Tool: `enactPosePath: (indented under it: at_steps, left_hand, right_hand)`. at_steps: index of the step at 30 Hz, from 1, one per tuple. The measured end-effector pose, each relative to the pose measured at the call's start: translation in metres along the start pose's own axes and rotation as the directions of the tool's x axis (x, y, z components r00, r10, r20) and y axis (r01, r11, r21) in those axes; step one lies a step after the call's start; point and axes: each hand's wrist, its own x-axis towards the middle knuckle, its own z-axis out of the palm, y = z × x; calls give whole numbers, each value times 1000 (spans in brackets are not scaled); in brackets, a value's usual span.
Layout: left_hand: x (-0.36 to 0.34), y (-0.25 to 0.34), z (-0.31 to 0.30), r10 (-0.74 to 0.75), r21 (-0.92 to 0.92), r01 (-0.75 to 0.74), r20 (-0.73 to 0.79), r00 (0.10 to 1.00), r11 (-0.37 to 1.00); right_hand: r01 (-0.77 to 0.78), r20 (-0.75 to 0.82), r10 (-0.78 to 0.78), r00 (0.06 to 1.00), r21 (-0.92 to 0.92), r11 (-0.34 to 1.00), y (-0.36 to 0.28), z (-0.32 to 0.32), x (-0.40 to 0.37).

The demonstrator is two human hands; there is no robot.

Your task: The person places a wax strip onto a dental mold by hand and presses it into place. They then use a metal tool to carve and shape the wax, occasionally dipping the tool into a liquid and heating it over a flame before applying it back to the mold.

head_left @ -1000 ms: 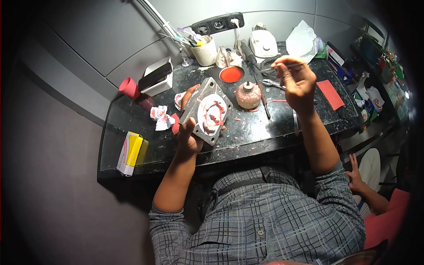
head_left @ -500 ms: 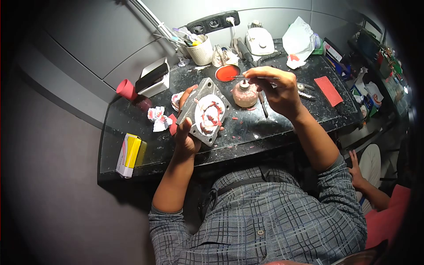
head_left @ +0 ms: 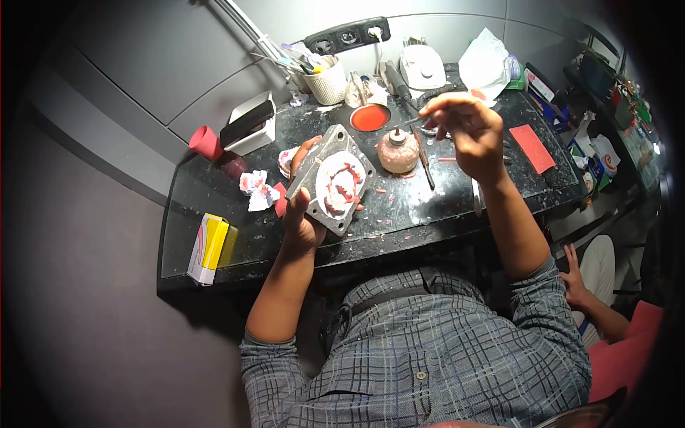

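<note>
My left hand [head_left: 302, 221] grips a metal dental flask [head_left: 330, 146], tilted, its open face towards me. Inside the flask, white plaster [head_left: 330, 171] surrounds a horseshoe-shaped ridge of pink-red wax [head_left: 344, 184]. Raised over the right half of the bench, my right hand [head_left: 477, 139] pinches a slim metal instrument [head_left: 412, 122], whose tip points left above the glass spirit burner [head_left: 398, 155]. The burner's flame cannot be made out. Just right of the burner lies a brown-handled tool [head_left: 424, 160]. Behind it sits a round dish of red wax [head_left: 369, 118].
Plaster models [head_left: 258, 191] and a yellow-white box [head_left: 209, 246] are on the left. A pink cup [head_left: 205, 143], white tray [head_left: 258, 135] and tool pot [head_left: 328, 82] stand behind. A red wax sheet [head_left: 532, 148] lies right. Another person's hand [head_left: 574, 274] is at far right.
My right hand has moved right and slightly up with the instrument, away from the flask, uncovering more of the bench right of the burner. My left hand and the flask are nearly still.
</note>
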Motion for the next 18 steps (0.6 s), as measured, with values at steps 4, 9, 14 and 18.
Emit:
enactPosePath:
  at_steps: [4, 9, 14, 18]
  left_hand:
    - [-1, 2, 1, -35, -17, 35, 6, 999, 999]
    - [-1, 1, -1, -41, -23, 42, 14, 999, 999]
    - [-1, 0, 0, -41, -32, 42, 23, 999, 999]
    - [-1, 1, 1, -28, -26, 28, 5, 1000, 999]
  right_hand:
    - [-50, 267, 7, 964, 156, 987, -21, 12, -3]
    - [85, 321, -82, 944, 2, 996, -17, 21, -3]
    - [11, 327, -39, 944, 87, 996, -15, 24, -7]
    - [133, 325, -129, 937, 10, 991, -14, 24, -7]
